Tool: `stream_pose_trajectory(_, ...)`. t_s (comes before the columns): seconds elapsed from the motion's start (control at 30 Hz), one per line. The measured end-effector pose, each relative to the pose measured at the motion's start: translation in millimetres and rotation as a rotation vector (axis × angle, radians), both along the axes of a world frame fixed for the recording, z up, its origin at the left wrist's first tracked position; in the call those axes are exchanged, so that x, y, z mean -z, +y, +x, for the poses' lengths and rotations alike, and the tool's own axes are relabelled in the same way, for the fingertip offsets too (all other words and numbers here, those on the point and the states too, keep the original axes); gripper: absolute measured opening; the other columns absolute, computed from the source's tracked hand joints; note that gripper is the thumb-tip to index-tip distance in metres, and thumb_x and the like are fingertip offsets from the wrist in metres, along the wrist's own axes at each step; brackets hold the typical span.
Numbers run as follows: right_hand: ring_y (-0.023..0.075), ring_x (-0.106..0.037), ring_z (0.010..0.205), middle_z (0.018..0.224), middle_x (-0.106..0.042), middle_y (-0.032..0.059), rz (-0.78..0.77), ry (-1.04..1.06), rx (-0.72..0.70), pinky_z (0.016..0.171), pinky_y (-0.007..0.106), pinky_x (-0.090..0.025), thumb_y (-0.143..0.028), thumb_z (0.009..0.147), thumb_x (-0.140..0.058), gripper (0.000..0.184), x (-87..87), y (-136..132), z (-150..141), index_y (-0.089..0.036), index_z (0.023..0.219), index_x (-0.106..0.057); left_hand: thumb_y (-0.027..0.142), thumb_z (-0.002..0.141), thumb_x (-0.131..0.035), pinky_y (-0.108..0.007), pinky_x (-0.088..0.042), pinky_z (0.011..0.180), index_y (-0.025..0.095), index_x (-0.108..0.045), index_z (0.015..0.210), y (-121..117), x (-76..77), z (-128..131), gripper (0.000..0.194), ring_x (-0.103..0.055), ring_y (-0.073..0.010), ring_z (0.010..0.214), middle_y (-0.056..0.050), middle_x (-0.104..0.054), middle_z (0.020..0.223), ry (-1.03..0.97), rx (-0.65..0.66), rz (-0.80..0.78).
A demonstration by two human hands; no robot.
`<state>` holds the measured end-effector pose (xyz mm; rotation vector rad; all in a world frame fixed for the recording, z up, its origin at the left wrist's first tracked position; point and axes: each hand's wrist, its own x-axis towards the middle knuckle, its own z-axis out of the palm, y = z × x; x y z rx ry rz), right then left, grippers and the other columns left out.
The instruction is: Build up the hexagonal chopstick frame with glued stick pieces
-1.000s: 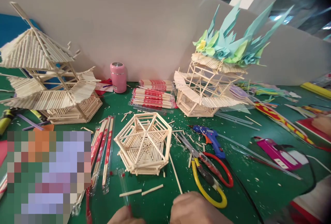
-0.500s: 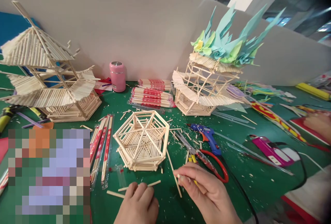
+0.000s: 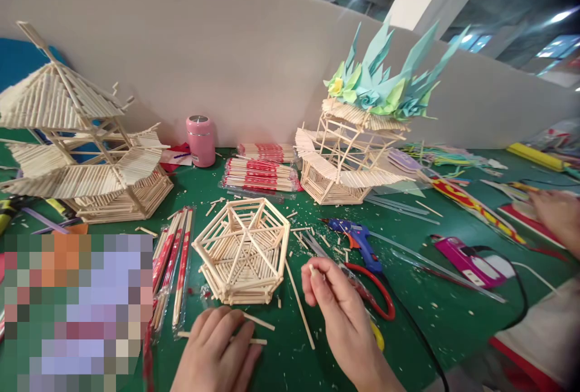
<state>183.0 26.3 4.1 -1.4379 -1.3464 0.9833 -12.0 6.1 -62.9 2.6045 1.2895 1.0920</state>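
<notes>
My left hand [image 3: 215,350] is low on the green table, fingers curled over a thin wooden stick [image 3: 254,341] whose ends stick out on both sides. Another wooden stick [image 3: 259,321] lies just beyond its fingertips. My right hand [image 3: 338,313] is raised slightly, thumb and fingers pinching a short piece of wooden stick [image 3: 312,270]. Behind and between both hands stands a many-sided wooden-stick frame [image 3: 246,236], with spokes across its open top and a slatted base. A long loose stick [image 3: 299,304] lies between that frame and my right hand.
Scissors [image 3: 380,298] and a blue glue gun [image 3: 356,238] lie beyond my right hand; the gun's cord runs forward. Packaged sticks [image 3: 183,268] lie left. Two stick pavilions [image 3: 142,196] [image 3: 335,189] and a pink flask [image 3: 200,141] stand behind. Another person's hand [image 3: 557,214] is far right.
My left hand has moved left and its fingers now lie over a stick. My right hand has turned more upright, still pinching the small piece. The view has shifted slightly.
</notes>
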Motion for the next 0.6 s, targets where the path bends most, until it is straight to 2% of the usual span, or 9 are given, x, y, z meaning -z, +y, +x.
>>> stream_pose_trajectory(0.1,0.0100,-0.037,0.056,0.066,-0.036,-0.0055,-0.082,0.046,-0.016,0.051,0.019,-0.039,-0.044,0.091,-0.042,0.023,9.1,-3,-1,-0.023,0.093,-0.050,0.025,0.087,-0.049,-0.029,-0.051,0.072,0.020,-0.059,0.098,-1,-12.0,-21,0.016,-0.061,-0.0186,0.082,-0.006,-0.063,0.090,0.001,-0.067,-0.041)
stream_pose_trajectory(0.2,0.0098,-0.032,0.053,0.063,-0.028,-0.0075,-0.107,0.016,-0.091,0.048,0.019,-0.036,-0.041,0.086,-0.052,0.027,19.1,-3,-5,-0.021,0.104,-0.050,0.030,0.084,-0.054,-0.024,-0.055,0.065,0.018,-0.053,0.111,-1,-18.0,-31,0.030,-0.063,-0.0159,0.076,-0.007,-0.061,0.095,-0.109,-0.291,-0.165)
stream_pose_trajectory(0.27,0.0102,-0.035,0.054,0.063,-0.029,-0.0072,-0.110,0.004,-0.127,0.050,0.020,-0.039,-0.038,0.083,-0.055,0.032,24.1,1,-9,-0.017,0.107,-0.051,0.035,0.083,-0.054,-0.022,-0.055,0.058,0.017,-0.048,0.118,1,-18.9,-29,0.039,-0.062,-0.0141,0.067,-0.006,-0.060,0.091,-0.189,-0.376,-0.267)
stream_pose_trajectory(0.33,0.0117,-0.043,0.059,0.066,-0.037,-0.0046,-0.096,-0.001,-0.158,0.056,0.022,-0.044,-0.035,0.081,-0.056,0.032,26.8,7,-14,-0.015,0.106,-0.053,0.035,0.084,-0.053,-0.020,-0.054,0.054,0.018,-0.048,0.118,5,-18.8,-24,0.038,-0.061,-0.0125,0.063,-0.004,-0.060,0.087,-0.236,-0.355,-0.304)
stream_pose_trajectory(0.43,0.0151,-0.053,0.066,0.073,-0.049,0.0022,-0.014,-0.096,-0.213,0.059,0.024,-0.047,-0.031,0.083,-0.054,0.020,26.9,14,-17,-0.014,0.090,-0.059,0.030,0.084,-0.053,-0.019,-0.054,0.061,0.020,-0.055,0.104,13,-19.1,-18,0.023,-0.064,-0.0132,0.072,-0.005,-0.060,0.093,-0.284,-0.291,-0.260)
stream_pose_trajectory(0.53,0.0159,-0.055,0.064,0.071,-0.052,0.0039,0.076,-0.207,-0.246,0.057,0.024,-0.046,-0.026,0.085,-0.050,0.020,25.5,20,-15,-0.015,0.073,-0.060,0.028,0.084,-0.053,-0.021,-0.054,0.066,0.021,-0.061,0.088,23,-21.0,-17,0.012,-0.065,-0.0155,0.079,-0.006,-0.062,0.092,-0.294,-0.252,-0.254)
stream_pose_trajectory(0.6,0.0160,-0.055,0.063,0.069,-0.053,0.0039,0.103,-0.222,-0.247,0.056,0.024,-0.045,-0.024,0.085,-0.049,0.019,25.1,22,-13,-0.015,0.073,-0.061,0.029,0.084,-0.052,-0.020,-0.053,0.065,0.021,-0.063,0.083,28,-22.1,-17,0.014,-0.065,-0.0153,0.077,-0.005,-0.063,0.089,-0.292,-0.246,-0.271)
